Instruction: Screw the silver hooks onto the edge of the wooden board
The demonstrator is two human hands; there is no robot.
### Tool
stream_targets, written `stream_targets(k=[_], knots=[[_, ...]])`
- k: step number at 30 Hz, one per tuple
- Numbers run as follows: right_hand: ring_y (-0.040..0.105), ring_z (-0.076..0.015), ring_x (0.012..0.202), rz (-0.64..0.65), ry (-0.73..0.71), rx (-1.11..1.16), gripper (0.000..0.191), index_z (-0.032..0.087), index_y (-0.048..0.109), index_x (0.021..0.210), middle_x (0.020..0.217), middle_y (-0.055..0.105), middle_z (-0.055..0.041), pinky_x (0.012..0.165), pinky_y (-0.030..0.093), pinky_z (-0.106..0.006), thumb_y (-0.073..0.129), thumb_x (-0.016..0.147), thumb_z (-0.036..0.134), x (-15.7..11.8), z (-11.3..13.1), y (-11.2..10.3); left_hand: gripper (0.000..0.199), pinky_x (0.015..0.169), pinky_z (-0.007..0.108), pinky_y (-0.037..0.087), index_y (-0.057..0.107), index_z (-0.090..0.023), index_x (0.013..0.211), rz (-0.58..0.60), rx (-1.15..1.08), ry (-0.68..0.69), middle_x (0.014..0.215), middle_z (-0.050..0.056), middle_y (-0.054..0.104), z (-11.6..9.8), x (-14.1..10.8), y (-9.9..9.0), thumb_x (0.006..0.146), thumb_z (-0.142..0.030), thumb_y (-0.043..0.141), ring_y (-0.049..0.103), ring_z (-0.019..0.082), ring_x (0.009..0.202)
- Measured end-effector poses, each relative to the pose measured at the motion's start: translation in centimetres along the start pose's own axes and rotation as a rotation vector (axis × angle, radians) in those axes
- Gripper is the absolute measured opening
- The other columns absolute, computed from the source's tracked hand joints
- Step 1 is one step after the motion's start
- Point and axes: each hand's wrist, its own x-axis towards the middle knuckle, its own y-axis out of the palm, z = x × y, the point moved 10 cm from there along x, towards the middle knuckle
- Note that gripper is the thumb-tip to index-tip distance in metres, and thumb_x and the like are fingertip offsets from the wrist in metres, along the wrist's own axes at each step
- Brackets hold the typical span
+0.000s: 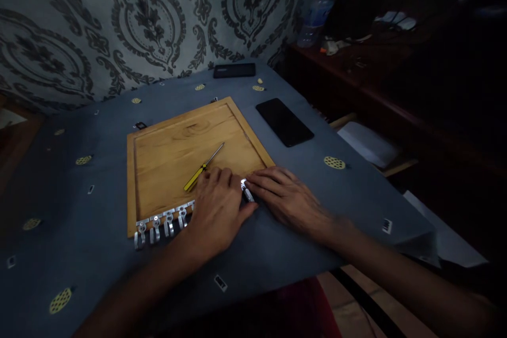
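A wooden board (170,153) with a raised frame lies flat on the table. Along its near edge runs a silvery metal hook rail (156,220) with several hooks pointing toward me. My left hand (219,208) covers the middle of the rail, its fingers curled over the board and its thumb stretched to the right by the end hook. From the other side, my right hand (289,198) has its fingers close together, their tips on the rail's right end. What lies under both hands is partly hidden. A screwdriver (195,178) with a yellow and black handle rests on the board, by my left fingers.
Right of the board lies a black phone (284,122); a dark phone-shaped object (234,71) is at the back by the patterned wall. Small dark fittings (140,125) sit at the board's far edge. A plastic bottle (315,16) stands on the dark furniture at the right.
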Motion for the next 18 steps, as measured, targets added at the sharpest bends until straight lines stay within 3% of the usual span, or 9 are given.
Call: stream_targets(k=[18], knots=[[0.062, -0.0253, 0.120, -0.052, -0.008, 0.033, 0.037, 0.016, 0.061, 0.134, 0.124, 0.073, -0.0103, 0.100, 0.053, -0.046, 0.047, 0.100, 0.013, 0.13, 0.10, -0.83, 0.037, 0.094, 0.048, 0.044, 0.064, -0.016, 0.106, 0.001, 0.000, 0.002, 0.107, 0.010, 0.065, 0.05, 0.19, 0.11, 0.089, -0.049, 0.069, 0.057, 0.031, 0.107]])
